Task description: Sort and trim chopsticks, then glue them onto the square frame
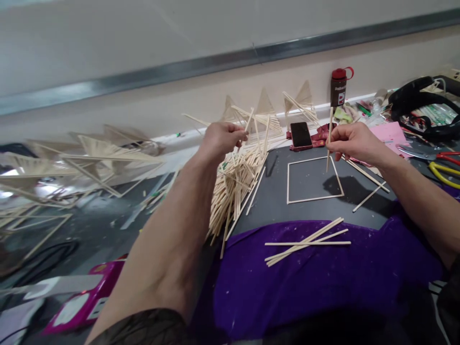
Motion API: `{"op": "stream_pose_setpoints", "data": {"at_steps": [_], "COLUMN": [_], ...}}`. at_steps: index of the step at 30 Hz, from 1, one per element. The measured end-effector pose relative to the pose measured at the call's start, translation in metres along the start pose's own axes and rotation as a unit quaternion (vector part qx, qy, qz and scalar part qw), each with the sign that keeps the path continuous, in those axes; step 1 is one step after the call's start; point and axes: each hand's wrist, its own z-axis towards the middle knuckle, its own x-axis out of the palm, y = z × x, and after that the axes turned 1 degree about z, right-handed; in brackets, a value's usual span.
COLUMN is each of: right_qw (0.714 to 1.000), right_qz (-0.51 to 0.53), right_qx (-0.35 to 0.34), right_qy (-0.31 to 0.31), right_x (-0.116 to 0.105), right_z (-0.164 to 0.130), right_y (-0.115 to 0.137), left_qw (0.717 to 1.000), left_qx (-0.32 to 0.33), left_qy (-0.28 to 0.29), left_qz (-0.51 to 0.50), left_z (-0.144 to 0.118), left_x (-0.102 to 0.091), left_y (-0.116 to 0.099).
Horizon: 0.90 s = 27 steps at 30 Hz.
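Observation:
My left hand [224,139] is closed in a pinch on a thin wooden stick [249,120], above a heap of loose wooden sticks [233,187]. In my right hand [350,141] a second wooden stick [331,122] stands nearly upright, gripped between thumb and fingers. Its lower end comes down over the top right part of a square stick frame [288,184] that lies flat on the dark table [309,179]. Several loose sticks [307,243] lie crossed on the purple cloth [287,292] close to me.
Stick structures [108,153] stand at the left and along the wall. A phone [301,134], a bottle with a red lid [338,88], pink paper [390,136], scissors [440,160] and a black headband [398,108] lie around the back and right. A magenta object [86,297] lies lower left.

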Motion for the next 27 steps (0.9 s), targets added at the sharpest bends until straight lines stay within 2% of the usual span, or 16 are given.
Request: {"op": "stream_pose_setpoints", "data": {"at_steps": [3,7,12,16,18,20,21,23,25,27], "right_qw": [1.000,1.000,0.999,0.998,0.998,0.992,0.983,0.947,0.898,0.852], "right_qz": [-0.002,-0.002,0.020,0.043,0.028,-0.025,-0.068,-0.173,-0.282,-0.376], "right_qx": [0.004,-0.005,-0.009,-0.001,-0.039,-0.119,-0.170,-0.268,-0.336,-0.363], "right_qy": [0.010,0.014,0.031,0.053,0.047,0.014,-0.005,-0.029,-0.018,0.018], "right_x": [0.002,0.004,0.013,0.024,0.027,0.028,0.027,0.025,0.023,0.024], "right_z": [-0.001,0.001,0.001,-0.001,-0.003,-0.006,-0.007,-0.010,-0.014,-0.018], "right_y": [0.000,-0.004,-0.009,-0.006,-0.004,-0.002,0.000,0.002,0.005,0.007], "left_qw": [0.992,0.965,0.929,0.917,0.911,0.904,0.899,0.889,0.883,0.883], "left_qx": [-0.032,-0.065,-0.078,-0.070,-0.056,-0.050,-0.052,-0.058,-0.064,-0.062], "left_qy": [0.020,0.081,0.117,0.130,0.144,0.176,0.195,0.236,0.268,0.289], "left_qz": [-0.123,-0.241,-0.342,-0.370,-0.383,-0.387,-0.388,-0.387,-0.381,-0.364], "left_z": [-0.010,-0.025,-0.053,-0.086,-0.102,-0.115,-0.120,-0.128,-0.134,-0.137], "left_x": [-0.001,0.000,0.009,0.027,0.036,0.044,0.047,0.051,0.055,0.058], "left_y": [-0.003,-0.007,-0.010,-0.018,-0.025,-0.034,-0.039,-0.048,-0.055,-0.061]}}
